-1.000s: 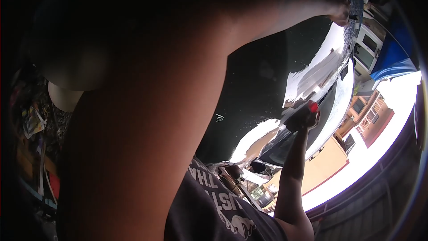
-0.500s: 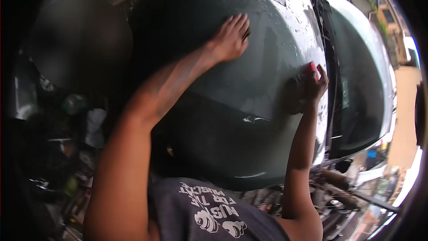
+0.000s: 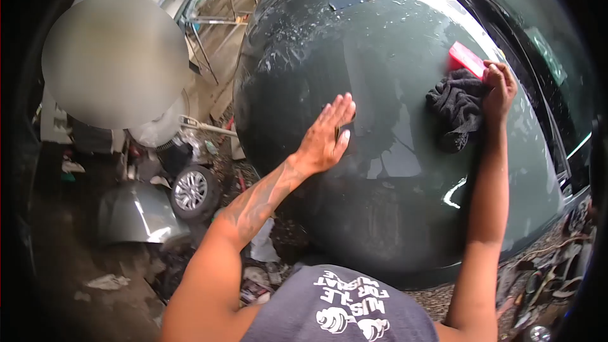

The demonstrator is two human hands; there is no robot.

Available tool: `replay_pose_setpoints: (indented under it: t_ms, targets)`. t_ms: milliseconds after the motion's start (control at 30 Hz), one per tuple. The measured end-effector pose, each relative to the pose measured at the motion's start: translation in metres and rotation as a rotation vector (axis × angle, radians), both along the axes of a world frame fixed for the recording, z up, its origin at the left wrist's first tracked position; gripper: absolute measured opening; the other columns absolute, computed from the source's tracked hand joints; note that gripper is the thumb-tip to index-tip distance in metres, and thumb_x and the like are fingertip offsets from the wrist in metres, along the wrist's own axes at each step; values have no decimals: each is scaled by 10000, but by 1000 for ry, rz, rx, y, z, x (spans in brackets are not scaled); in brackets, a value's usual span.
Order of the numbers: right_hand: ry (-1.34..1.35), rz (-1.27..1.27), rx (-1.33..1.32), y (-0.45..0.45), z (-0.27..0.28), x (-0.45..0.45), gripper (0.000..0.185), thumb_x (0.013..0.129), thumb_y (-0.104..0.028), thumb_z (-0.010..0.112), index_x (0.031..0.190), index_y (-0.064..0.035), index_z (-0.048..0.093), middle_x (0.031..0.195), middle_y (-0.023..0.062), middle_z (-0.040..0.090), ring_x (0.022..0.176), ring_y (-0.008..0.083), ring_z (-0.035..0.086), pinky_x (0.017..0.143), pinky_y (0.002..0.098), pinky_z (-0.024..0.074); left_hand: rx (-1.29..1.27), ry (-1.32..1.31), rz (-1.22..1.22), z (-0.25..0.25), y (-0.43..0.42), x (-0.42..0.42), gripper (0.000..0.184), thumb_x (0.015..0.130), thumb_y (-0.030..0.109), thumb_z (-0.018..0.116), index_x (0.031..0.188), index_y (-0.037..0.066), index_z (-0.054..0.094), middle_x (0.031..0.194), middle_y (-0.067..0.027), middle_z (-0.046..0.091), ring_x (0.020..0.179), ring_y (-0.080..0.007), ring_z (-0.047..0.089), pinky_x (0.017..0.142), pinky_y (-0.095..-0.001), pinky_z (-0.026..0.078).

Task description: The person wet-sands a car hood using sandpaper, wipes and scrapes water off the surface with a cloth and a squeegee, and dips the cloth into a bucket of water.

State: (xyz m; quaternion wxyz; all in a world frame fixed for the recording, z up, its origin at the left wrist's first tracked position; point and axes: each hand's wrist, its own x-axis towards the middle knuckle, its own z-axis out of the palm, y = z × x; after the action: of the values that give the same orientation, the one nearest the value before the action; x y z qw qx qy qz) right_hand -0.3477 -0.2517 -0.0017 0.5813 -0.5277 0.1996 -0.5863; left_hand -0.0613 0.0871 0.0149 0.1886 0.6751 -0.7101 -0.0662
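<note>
My left hand (image 3: 326,132) lies on the dark green car hood (image 3: 392,209), fingers stretched out; a small dark edge shows beside the thumb, too little to identify. Farther right, my right hand (image 3: 499,92) pinches a flat red block (image 3: 467,60) with its fingertips. A crumpled black cloth (image 3: 457,104) hangs or rests just below the block, against that hand. Water drops and whitish wet streaks mark the far part of the hood, near a small dark rectangular patch (image 3: 349,0).
The windshield (image 3: 551,57) edges the hood at the right. On the ground at the left are a wheel (image 3: 193,191), a grey curved panel (image 3: 142,212) and litter. A metal frame (image 3: 206,50) stands at the upper left, near a blurred round shape (image 3: 114,60).
The view has swung so the hood and the ground at left show more fully. My left hand appears nearer and lower in the view; my right hand still holds the red block.
</note>
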Motion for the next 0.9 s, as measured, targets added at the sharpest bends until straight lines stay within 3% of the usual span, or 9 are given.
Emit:
replay_pose_setpoints:
  t_ms: [33,133,200,333,500,600,667,733,900]
  targets:
    - [-96,26,38,-4,1,0,199,932,-127,613,945,66,659,681,-31,473,613,72,413,593,238,330,-61,-41,27,0,-22,16,587,1034,215,440,1559,-19,325,1640,-239,276,1524,-388,265,1254,-472,197]
    - [-189,104,136,-11,-1,-7,239,904,-189,619,880,48,624,662,-20,447,598,93,411,580,254,334,-180,-128,175,-10,-121,79,573,1063,282,432,1551,-5,341,1631,-251,281,1521,-392,263,1250,-474,210]
    - [-187,48,159,-4,7,-4,222,871,-206,612,783,-15,539,661,-6,435,589,106,390,554,261,309,-122,-46,191,-4,-109,68,598,1049,278,425,1539,-53,332,1629,-289,248,1519,-416,256,1240,-502,232]
    - [-299,143,164,-7,10,-1,163,876,-156,587,799,-20,541,610,-35,402,512,78,330,487,253,268,26,37,37,-1,-1,3,605,1030,221,456,1572,-7,316,1653,-235,251,1549,-390,202,1253,-471,182]
    - [-315,221,172,-11,3,-2,142,879,-161,580,818,-50,515,629,-38,397,529,82,333,514,253,271,-99,-156,158,-3,-130,79,635,1071,338,403,1542,-74,297,1615,-310,260,1505,-462,251,1248,-501,207]
    - [-308,127,150,-10,2,2,157,890,-161,564,798,-54,495,621,-48,385,523,73,327,516,241,269,-147,-37,119,-2,-85,40,569,1042,236,388,1524,-64,351,1609,-299,289,1514,-433,257,1256,-483,194]
    - [-363,275,193,-18,-2,-1,180,896,-161,549,765,-68,468,615,-53,363,522,72,311,512,239,258,-38,59,50,0,-14,-9,600,993,203,444,1546,-13,364,1632,-267,275,1533,-416,231,1258,-470,167]
    - [-384,260,227,-7,5,0,198,897,-161,537,740,-89,440,612,-57,346,520,72,299,511,241,252,36,93,10,4,-15,-1,590,1012,213,424,1556,-2,348,1642,-260,253,1534,-416,222,1258,-476,171]
    - [-336,291,198,-18,-10,-7,204,908,-161,521,750,-108,403,661,-33,334,569,93,310,532,244,269,-88,-50,201,-8,-123,73,598,1070,304,370,1557,-35,296,1633,-276,246,1519,-430,234,1254,-497,194]
